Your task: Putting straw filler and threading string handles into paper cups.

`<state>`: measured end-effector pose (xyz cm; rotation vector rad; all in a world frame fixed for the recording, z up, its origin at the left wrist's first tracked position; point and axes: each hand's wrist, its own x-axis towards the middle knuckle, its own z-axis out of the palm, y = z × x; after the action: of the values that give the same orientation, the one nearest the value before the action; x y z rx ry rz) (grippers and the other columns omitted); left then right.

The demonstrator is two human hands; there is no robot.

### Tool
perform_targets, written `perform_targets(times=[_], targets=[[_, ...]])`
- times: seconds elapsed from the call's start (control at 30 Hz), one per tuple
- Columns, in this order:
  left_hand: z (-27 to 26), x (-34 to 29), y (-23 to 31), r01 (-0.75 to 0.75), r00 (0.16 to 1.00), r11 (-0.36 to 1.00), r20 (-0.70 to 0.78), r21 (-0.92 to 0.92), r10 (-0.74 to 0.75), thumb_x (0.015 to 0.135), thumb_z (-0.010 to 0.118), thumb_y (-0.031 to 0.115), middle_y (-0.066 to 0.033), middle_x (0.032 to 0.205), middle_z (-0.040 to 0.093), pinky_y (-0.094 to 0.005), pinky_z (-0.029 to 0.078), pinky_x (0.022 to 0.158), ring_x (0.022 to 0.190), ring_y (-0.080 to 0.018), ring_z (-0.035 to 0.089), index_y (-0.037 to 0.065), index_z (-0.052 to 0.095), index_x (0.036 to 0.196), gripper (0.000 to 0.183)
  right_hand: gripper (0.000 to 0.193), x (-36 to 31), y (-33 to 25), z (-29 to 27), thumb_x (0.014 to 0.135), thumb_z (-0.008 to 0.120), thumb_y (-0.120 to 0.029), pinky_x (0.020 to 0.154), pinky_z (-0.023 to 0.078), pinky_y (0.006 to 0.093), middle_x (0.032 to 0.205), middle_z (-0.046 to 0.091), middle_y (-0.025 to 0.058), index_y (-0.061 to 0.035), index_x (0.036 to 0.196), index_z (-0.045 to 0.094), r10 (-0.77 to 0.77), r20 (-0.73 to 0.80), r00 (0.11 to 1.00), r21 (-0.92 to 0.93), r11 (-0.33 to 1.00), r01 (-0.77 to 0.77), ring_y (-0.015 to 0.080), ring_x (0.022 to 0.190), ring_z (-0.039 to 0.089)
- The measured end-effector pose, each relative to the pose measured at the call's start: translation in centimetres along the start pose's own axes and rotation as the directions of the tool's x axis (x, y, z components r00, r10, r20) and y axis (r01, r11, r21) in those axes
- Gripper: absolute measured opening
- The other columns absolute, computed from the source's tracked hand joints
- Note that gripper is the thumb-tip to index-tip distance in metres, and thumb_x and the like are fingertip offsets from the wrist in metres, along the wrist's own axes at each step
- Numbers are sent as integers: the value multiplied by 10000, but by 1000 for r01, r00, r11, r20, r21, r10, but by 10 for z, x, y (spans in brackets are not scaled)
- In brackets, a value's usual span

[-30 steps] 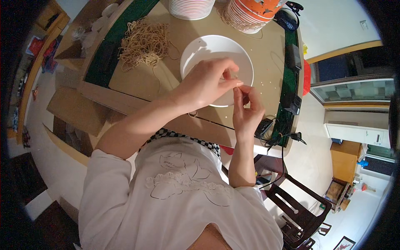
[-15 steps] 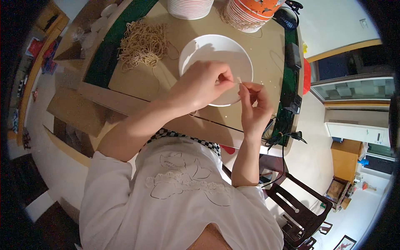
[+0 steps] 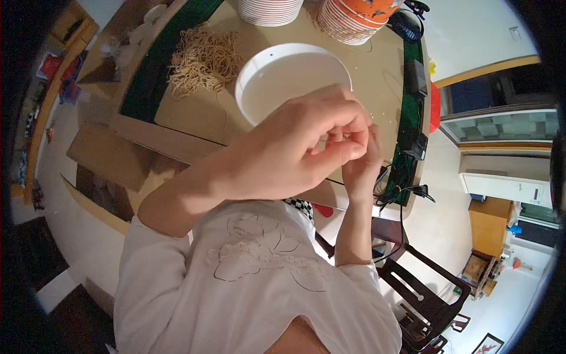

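Note:
My left hand (image 3: 300, 147) is closed in a pinch above the table's near edge, thumb against bent fingers. What lies in the pinch is too small or too hidden to make out. Right behind it is my right hand (image 3: 361, 171), its fingers curled in close to the left fingertips and partly covered by them. A white round tub (image 3: 289, 71) is just beyond both hands, its mouth facing up and a small dark hole near its far rim. The left hand covers the tub's near side. To its left lies a tangled heap of tan cord (image 3: 203, 62).
Stacked white tubs (image 3: 271, 12) and stacked orange-patterned tubs (image 3: 356, 20) stand at the back of the table. Small white bits dot the board. Black adapters (image 3: 416, 147) and cables line the right edge. An open cardboard box (image 3: 109, 156) is at the left, a dark chair (image 3: 424, 289) at lower right.
Both hands have come apart from the tub's middle, moving nearer to me and slightly right; the left now overlaps the right. The tub has shifted left and away. The cord heap has stayed put.

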<state>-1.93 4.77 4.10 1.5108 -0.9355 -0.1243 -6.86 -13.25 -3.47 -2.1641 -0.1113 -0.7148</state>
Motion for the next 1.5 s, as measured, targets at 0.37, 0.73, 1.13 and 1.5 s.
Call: perform_targets(times=[0.37, 0.73, 1.13, 1.5], targets=[[-31, -57, -5, 412, 887, 850, -72, -328, -457, 990, 470, 91, -17, 786, 561, -174, 376, 552, 639, -36, 466, 45, 469, 998, 47, 203, 26, -14, -24, 766, 705, -113, 1062, 311, 539, 898, 641, 30, -140, 966, 680, -243, 545, 802, -164, 908, 386, 228, 972, 599], [1, -93, -96, 497, 792, 778, -165, -385, -587, 959, 543, 85, -44, 796, 637, -198, 416, 560, 622, -60, 520, 21, 559, 1004, 80, 280, -4, -28, 19, 743, 663, -133, 806, 425, 392, 741, 556, 31, -114, 1022, 671, -247, 360, 900, -238, 908, 344, 226, 754, 566], [-10, -91, -69, 566, 692, 824, -525, -31, -495, 904, 653, 95, 5, 838, 658, -184, 424, 648, 719, -21, 522, 6, 697, 969, 118, 217, -1, -44, 28, 777, 669, -84, 744, 450, 376, 744, 580, 57, -91, 992, 634, -196, 329, 924, -243, 928, 283, 246, 718, 589], [-28, -73, -67, 228, 866, 884, -500, 408, 7, 800, 680, 4, -94, 934, 592, -328, 461, 722, 840, -231, 593, 26, 603, 859, 99, 119, 8, -53, 40, 793, 680, -120, 706, 457, 381, 736, 585, 65, -90, 889, 616, -183, 302, 936, -200, 948, 249, 258, 695, 587]])
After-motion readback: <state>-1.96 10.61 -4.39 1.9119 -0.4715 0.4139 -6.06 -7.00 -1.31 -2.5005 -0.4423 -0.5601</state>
